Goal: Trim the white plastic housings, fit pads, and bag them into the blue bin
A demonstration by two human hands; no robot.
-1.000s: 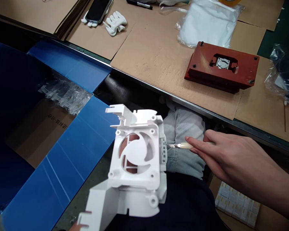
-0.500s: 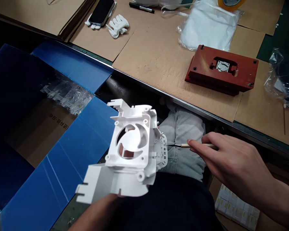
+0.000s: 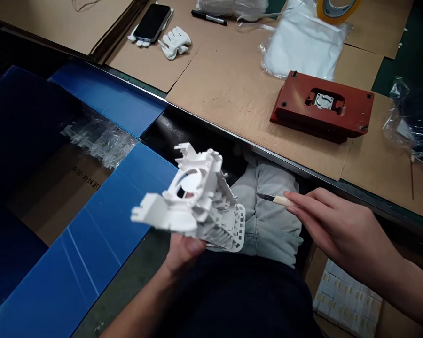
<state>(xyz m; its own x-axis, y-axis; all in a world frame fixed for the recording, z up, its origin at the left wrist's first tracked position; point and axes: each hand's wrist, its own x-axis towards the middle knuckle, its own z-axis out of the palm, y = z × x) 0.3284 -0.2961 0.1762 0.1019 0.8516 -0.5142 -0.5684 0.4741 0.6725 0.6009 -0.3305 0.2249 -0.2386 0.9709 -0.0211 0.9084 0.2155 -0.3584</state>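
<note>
A white plastic housing [image 3: 197,202] with a round fan opening and a slotted grille is held up over my lap, tilted. My left hand [image 3: 185,251] grips it from below; most of those fingers are hidden behind it. To the right, my right hand [image 3: 324,218] is closed round the pale handle of a thin-bladed craft knife [image 3: 277,199]. The blade points left toward the housing and stands apart from it, above my trouser leg [image 3: 268,188].
A blue box [image 3: 91,225] with bagged parts [image 3: 102,136] stands at left. On the cardboard-covered bench [image 3: 225,89] are a red fixture [image 3: 303,112], a plastic bag [image 3: 303,42], tape [image 3: 338,14], a phone [image 3: 153,21], a glove [image 3: 176,42] and a marker [image 3: 209,18]. White parts [image 3: 348,295] lie low at right.
The housing has turned in my left hand, so its grille side shows more and the fan opening less. The knife blade has come away from the housing's edge, slightly to the right.
</note>
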